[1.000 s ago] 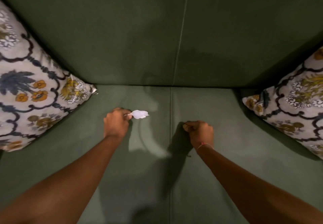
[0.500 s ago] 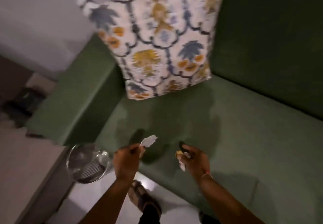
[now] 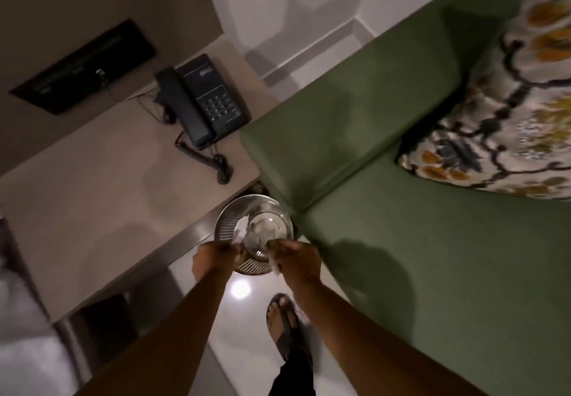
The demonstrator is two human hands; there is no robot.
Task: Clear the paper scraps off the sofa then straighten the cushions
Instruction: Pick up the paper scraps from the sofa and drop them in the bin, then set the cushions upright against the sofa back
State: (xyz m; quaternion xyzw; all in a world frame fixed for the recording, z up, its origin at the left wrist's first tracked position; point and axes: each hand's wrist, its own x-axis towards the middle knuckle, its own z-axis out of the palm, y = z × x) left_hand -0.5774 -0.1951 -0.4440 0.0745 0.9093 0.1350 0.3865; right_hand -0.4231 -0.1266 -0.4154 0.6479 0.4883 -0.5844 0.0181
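Both my hands hover over a round metal waste bin (image 3: pixel 221 221) on the floor by the green sofa (image 3: pixel 432 256). My left hand (image 3: pixel 212 258) pinches a white paper scrap (image 3: pixel 239 231) that hangs over the bin's opening. My right hand (image 3: pixel 298 259) is closed on a small pale paper scrap (image 3: pixel 274 266) at the bin's near rim. Crumpled paper lies inside the bin, though motion blur makes it hard to separate from the held scrap. A floral cushion (image 3: pixel 509 111) leans in the sofa's corner against the armrest (image 3: pixel 349 111).
A beige desk (image 3: pixel 92 185) stands to the left of the bin, with a black telephone (image 3: pixel 204 102) on it. My sandalled foot (image 3: pixel 284 324) is on the glossy white floor (image 3: pixel 247 349) between desk and sofa.
I have turned left from the sofa seat to the bin. Both hands, carrying the scraps, moved from over the seat's edge to above the bin.
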